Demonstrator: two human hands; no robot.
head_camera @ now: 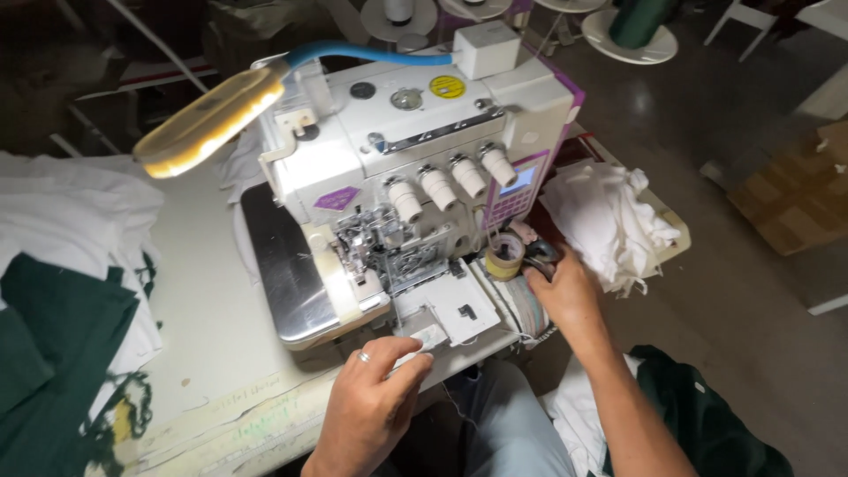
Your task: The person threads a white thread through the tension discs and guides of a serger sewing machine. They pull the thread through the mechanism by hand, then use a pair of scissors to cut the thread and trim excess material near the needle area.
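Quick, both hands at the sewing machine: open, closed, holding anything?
Left hand: loosely curled, fingertips on the machine's white front cover; nothing visibly held.
Right hand: reaching beside the roll of tape; whether it grips anything cannot be told.

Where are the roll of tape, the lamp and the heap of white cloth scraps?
Roll of tape [503, 257], head view: on its tan outer rim, beside the right hand [565, 296].
Lamp [212, 121], head view: on the middle of its yellowish oval head.
White cloth scraps [609, 221], head view: on the heap's centre.
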